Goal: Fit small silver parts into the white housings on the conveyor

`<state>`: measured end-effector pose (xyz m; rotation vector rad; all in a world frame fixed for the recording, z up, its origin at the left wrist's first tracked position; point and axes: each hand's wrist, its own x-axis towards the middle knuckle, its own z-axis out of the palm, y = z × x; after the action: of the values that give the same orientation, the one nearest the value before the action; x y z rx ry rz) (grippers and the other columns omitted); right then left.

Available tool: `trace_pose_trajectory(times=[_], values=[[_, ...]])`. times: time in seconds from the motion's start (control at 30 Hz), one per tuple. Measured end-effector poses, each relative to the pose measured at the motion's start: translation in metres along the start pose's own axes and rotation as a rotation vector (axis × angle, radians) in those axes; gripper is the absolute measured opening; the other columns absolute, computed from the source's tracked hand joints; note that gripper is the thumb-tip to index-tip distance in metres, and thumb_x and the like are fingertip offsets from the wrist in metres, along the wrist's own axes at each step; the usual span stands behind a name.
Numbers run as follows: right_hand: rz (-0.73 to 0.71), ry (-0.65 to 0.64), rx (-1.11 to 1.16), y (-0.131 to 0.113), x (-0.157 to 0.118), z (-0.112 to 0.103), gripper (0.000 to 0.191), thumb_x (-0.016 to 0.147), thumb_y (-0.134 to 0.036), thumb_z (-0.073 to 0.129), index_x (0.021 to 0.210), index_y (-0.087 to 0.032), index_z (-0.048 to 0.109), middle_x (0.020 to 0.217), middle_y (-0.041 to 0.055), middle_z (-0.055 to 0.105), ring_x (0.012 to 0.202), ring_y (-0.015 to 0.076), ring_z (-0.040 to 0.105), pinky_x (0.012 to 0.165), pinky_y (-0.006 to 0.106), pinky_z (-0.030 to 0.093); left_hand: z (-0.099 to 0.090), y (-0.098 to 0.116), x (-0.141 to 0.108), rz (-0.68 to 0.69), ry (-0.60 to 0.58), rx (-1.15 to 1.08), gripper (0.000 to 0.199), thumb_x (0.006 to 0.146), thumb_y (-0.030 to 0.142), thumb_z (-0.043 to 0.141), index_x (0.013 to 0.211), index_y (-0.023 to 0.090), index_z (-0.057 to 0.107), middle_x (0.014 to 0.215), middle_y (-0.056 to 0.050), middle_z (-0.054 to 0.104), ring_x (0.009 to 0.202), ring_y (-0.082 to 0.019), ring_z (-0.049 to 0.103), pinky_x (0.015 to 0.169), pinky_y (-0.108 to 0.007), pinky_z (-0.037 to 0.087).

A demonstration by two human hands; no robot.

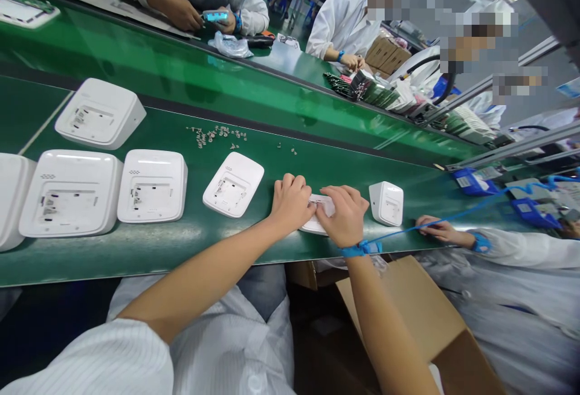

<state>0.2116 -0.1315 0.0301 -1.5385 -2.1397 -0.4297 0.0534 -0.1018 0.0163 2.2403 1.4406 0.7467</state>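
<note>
A white plastic device housing (312,224) lies on the green work surface, mostly covered by my two hands. My left hand (292,202) grips its left side with bent fingers. On the right side, my right hand (343,214) is closed round the housing, its thumb pressing on the top face; a blue wrist strap circles that wrist. To the left lies a similar white housing (234,185), its recessed side up. Another white housing (386,203) stands to the right of my hands.
More white housings (151,186) line the left. Small loose parts (211,135) are scattered behind. A cardboard box (408,304) sits below the edge. A co-worker's hand (441,229) rests at right; others work across the line. A blue cord (453,211) runs rightward from my wrist.
</note>
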Motion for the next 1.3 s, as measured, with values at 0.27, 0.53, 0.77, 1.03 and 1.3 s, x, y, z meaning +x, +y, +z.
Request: trace_pose_trajectory(times=[0.27, 0.53, 0.77, 1.03, 1.3], values=[[0.021, -0.009, 0.007, -0.001, 0.003, 0.001, 0.023, 0.083, -0.021, 0.061, 0.106, -0.022, 0.063, 0.109, 0.0067, 0.070, 0.112, 0.0297, 0.055, 0.093, 0.043, 0.034, 0.000, -0.002, 0.001, 0.033, 0.006, 0.024, 0.009, 0.088, 0.028, 0.059, 0.089, 0.020, 0.064, 0.109, -0.007, 0.058, 0.109, -0.026, 0.043, 0.084, -0.044, 0.034], [-0.207, 0.370, -0.017, 0.000, -0.019, 0.006, 0.014, 0.082, -0.014, 0.060, 0.089, -0.026, 0.058, 0.087, 0.0021, 0.072, 0.085, 0.0235, 0.062, 0.080, 0.041, 0.044, -0.020, 0.002, -0.018, 0.106, -0.002, 0.183, 0.014, 0.087, 0.028, 0.056, 0.092, 0.017, 0.064, 0.104, -0.011, 0.057, 0.104, -0.028, 0.044, 0.084, -0.047, 0.033], [0.045, 0.556, 0.107, -0.010, -0.023, 0.022, 0.032, 0.083, -0.027, 0.066, 0.111, -0.022, 0.052, 0.104, 0.0147, 0.066, 0.096, 0.0327, 0.057, 0.085, 0.051, 0.039, -0.037, 0.005, -0.098, -0.267, 0.099, 0.281, 0.014, 0.086, 0.033, 0.056, 0.093, 0.021, 0.061, 0.106, -0.011, 0.056, 0.105, -0.031, 0.044, 0.088, -0.050, 0.032], [0.322, 0.393, 0.243, -0.014, -0.013, 0.033, 0.037, 0.087, -0.048, 0.061, 0.107, -0.018, 0.053, 0.097, 0.0091, 0.063, 0.078, 0.0218, 0.059, 0.081, 0.041, 0.044, -0.049, -0.022, -0.091, -0.382, 0.270, 0.351, 0.048, 0.088, 0.032, 0.053, 0.131, 0.012, 0.045, 0.137, -0.022, 0.045, 0.126, -0.036, 0.040, 0.098, -0.054, 0.029], [0.050, 0.565, 0.043, -0.009, -0.025, 0.038, 0.015, 0.081, -0.026, 0.069, 0.091, -0.018, 0.061, 0.077, 0.0050, 0.067, 0.070, 0.0213, 0.063, 0.071, 0.035, 0.046, -0.056, -0.030, -0.095, -0.447, 0.287, 0.377, 0.042, 0.085, 0.036, 0.058, 0.121, 0.016, 0.048, 0.122, -0.013, 0.054, 0.113, -0.030, 0.047, 0.088, -0.049, 0.037]])
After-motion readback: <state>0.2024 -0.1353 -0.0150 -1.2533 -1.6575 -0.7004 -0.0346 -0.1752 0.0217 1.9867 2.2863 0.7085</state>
